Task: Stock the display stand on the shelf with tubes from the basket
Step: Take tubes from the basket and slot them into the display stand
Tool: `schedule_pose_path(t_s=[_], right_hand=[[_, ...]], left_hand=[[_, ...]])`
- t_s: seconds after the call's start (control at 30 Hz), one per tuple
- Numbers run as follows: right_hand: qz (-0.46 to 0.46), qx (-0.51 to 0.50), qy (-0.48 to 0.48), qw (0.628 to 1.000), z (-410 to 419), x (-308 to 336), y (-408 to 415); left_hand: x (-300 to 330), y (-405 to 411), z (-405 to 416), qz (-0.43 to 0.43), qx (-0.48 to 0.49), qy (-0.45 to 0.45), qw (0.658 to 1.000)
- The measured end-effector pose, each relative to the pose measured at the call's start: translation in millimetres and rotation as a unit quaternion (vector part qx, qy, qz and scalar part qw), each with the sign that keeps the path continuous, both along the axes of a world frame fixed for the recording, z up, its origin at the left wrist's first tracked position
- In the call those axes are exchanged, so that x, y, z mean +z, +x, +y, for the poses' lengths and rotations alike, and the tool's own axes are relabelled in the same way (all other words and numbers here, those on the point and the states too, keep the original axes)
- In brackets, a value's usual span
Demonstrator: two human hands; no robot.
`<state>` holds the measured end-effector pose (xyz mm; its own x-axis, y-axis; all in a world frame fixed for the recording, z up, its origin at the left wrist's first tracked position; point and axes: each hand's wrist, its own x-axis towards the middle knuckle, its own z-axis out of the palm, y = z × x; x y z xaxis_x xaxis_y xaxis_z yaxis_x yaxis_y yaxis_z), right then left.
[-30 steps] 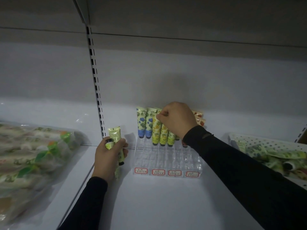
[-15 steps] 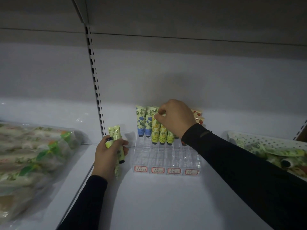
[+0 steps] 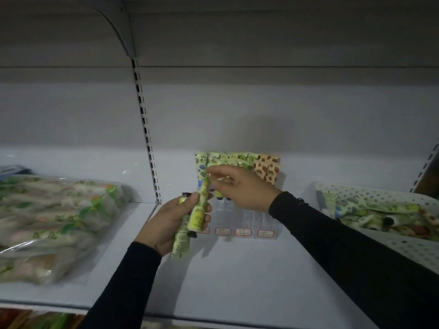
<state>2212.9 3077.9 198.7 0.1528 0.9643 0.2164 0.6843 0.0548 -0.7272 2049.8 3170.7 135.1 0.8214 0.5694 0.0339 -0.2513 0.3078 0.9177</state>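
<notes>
Left hand (image 3: pixel 166 222) gripping two yellow-green floral plastic tubes (image 3: pixel 198 210); right hand (image 3: pixel 240 188) pinching one tube's far crimped end, near clear acrylic display stand (image 3: pixel 242 219).

Person, two arms in view, entering from the lower frame. Left hand (image 3: pixel 169 221) and right hand (image 3: pixel 242 186) bare. Long black sleeves (image 3: pixel 351 248), close-fitting, plain, ending at the wrists; small dark fold or tab at right cuff (image 3: pixel 299 201), detail unclear.

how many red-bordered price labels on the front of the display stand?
4 in a row along the front edge of the display stand: the leftmost label partly hidden behind the tubes in the left hand, then labels at and.
</notes>
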Motion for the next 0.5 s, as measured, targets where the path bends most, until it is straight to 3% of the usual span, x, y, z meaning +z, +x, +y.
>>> schedule_pose_path(t_s=[0.13,0.2,0.37,0.5], right_hand=[[0.065,0.017,-0.014,0.998,-10.6,1.2,3.7],[0.106,-0.009,0.001,0.994,-16.5,2.5,8.3],[0.099,-0.092,0.037,0.99,-29.3,6.0,17.1],[0.166,-0.109,0.04,0.979,-34.0,3.1,21.0]], left_hand=[[4.5,4.5,-18.4,0.014,-0.007,0.017,1.0],[5.8,5.3,-22.3,0.009,-0.01,0.01,1.0],[5.3,10.5,-31.3,0.042,0.02,0.041,0.998],[-0.6,15.3,-32.5,0.038,0.041,0.046,0.997]])
